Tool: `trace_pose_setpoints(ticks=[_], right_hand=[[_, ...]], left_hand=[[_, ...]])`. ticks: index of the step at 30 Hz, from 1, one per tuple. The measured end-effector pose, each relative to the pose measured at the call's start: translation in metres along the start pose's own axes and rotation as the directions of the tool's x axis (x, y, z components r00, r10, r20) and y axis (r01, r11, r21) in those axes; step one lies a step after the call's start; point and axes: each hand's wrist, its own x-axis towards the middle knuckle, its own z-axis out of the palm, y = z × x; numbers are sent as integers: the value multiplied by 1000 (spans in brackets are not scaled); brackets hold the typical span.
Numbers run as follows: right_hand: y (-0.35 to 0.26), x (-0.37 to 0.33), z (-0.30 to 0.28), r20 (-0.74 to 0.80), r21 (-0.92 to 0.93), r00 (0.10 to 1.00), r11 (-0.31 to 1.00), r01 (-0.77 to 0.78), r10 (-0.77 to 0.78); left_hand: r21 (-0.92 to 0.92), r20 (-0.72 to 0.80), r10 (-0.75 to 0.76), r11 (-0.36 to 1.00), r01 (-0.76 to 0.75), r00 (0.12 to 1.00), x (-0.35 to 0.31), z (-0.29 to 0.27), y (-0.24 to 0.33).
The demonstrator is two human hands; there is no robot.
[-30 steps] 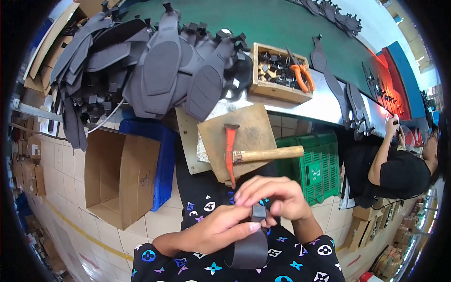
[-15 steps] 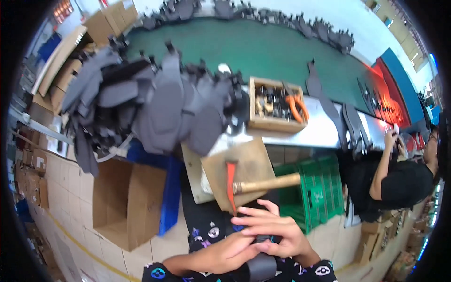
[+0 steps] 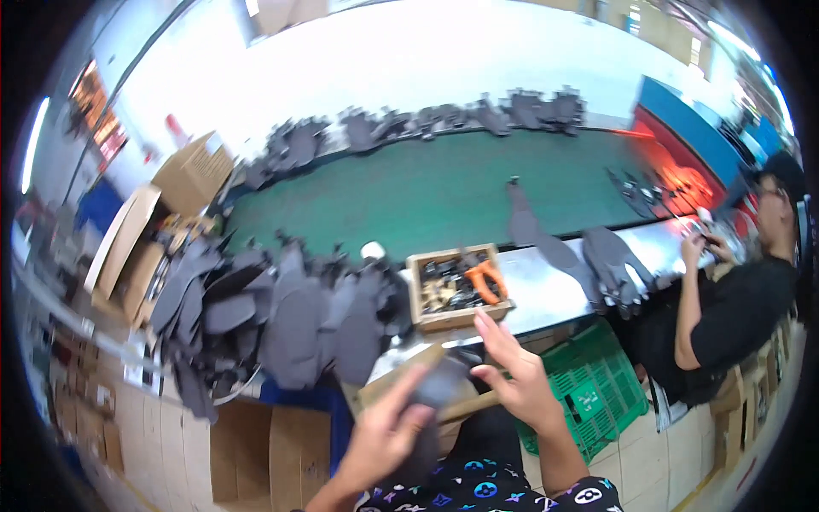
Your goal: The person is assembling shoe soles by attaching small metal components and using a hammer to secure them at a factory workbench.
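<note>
My left hand grips a dark grey sole-shaped piece, blurred by motion, held in front of my body. My right hand is beside the far end of that piece, fingers apart and thumb close to its black tip; whether it touches cannot be made out. Below the hands lies a tan board. A wooden hammer handle shows between the hands, its head hidden by the piece. Beyond them stands a wooden box holding small dark and tan parts and orange-handled pliers.
Grey sole-shaped pieces are heaped at the left of the green conveyor belt. More grey soles lie on the metal ledge. Below are a cardboard box and a green crate. A co-worker works at the right.
The view has tilted up. My hands, formerly together over the piece, have moved up and separated: the left holds the piece, the right has opened. The piece now covers the hammer's head.
</note>
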Motion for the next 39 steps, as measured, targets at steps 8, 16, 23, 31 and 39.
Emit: trace_pose_setpoints(ticks=[8, 16, 23, 31, 39], right_hand=[[151, -36, -102, -717, -450, 692, 700, -554, 87], [197, -9, -172, -675, -461, 689, 579, -673, 263], [72, 86, -72, -352, 520, 835, 830, -201, 422], [-40, 29, 34, 350, 909, 917, 307, -283, -190], [60, -106, 66, 379, -524, 904, 851, 34, 197]], left_hand=[[804, -446, -130, 377, 460, 885, 95, -69, -98], [889, -336, -60, 309, 337, 940, 104, -47, -109], [759, -183, 275, 649, -42, 944, 95, 18, -5], [463, -489, 615, 784, -414, 618, 36, -19, -43], [-469, -589, -336, 883, 28, 735, -53, -25, -25]])
